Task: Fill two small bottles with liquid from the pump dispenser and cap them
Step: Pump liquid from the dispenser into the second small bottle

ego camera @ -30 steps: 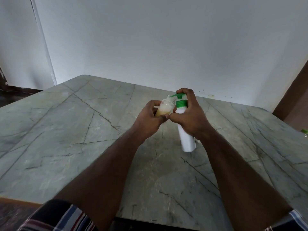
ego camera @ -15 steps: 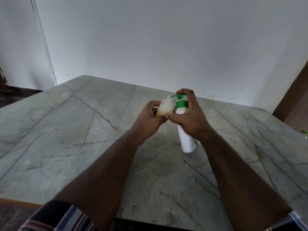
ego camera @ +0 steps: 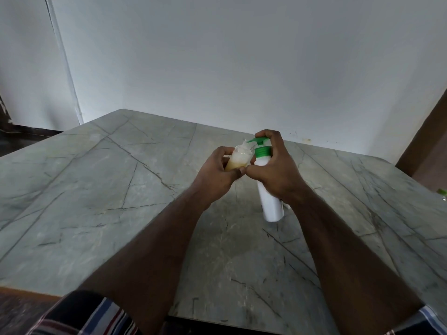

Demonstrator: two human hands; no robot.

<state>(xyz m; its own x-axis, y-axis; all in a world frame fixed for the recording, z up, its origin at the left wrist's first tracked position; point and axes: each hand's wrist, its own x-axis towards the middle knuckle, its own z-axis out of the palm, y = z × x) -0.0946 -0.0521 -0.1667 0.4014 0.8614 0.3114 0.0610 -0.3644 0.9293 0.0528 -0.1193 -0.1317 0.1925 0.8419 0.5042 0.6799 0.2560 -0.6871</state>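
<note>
Nearest, a striped garment (ego camera: 96, 315) shows at the grey stone bench (ego camera: 96, 189) edge. Beyond it, both forearms reach over the bench. The left hand (ego camera: 217, 175) curls its fingers round a small clear bottle (ego camera: 238, 158) part-filled with amber liquid, tilted, its mouth just under the green nozzle. The right hand (ego camera: 275, 170) grips the white pump dispenser (ego camera: 269, 197), forefinger curled over the green pump head (ego camera: 260, 141). Behind the bench stands a white wall (ego camera: 242, 68).
</note>
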